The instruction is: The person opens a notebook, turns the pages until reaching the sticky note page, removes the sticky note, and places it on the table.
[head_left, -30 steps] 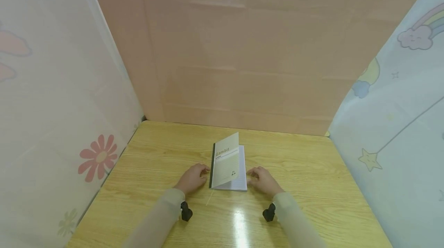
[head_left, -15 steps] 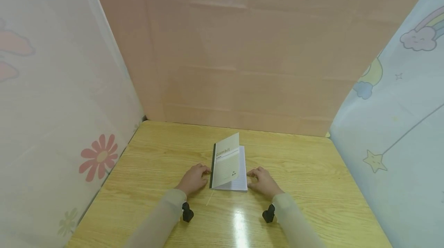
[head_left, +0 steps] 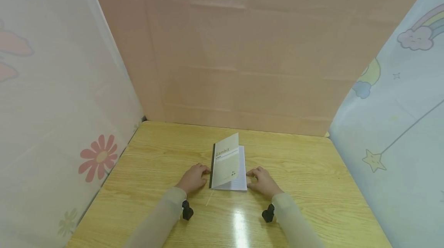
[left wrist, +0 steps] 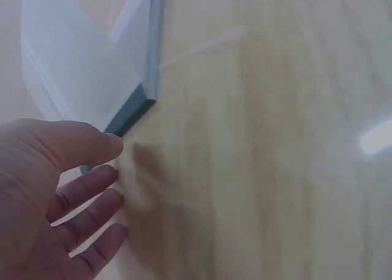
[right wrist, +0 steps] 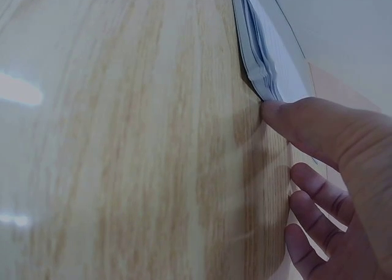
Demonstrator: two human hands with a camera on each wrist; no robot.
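Observation:
A notebook with a pale cover marked "Gambit" and a dark spine lies on the wooden table in the head view. Its cover stands partly raised, baring lined pages on the right. Beside the spine is my left hand, fingers loosely bent; in the left wrist view its thumb meets the spine's lower corner. My right hand is at the opposite edge, and the right wrist view has its thumb against the corner of the page block. Neither hand grips the notebook.
A thin pale strip extends from the notebook's lower left corner. The wooden table is bounded by a brown backdrop behind and patterned white sheets on both sides. Each wrist carries a black camera mount.
Both hands have shifted very slightly inward, toward the notebook's side edges. The notebook and its raised cover look the same.

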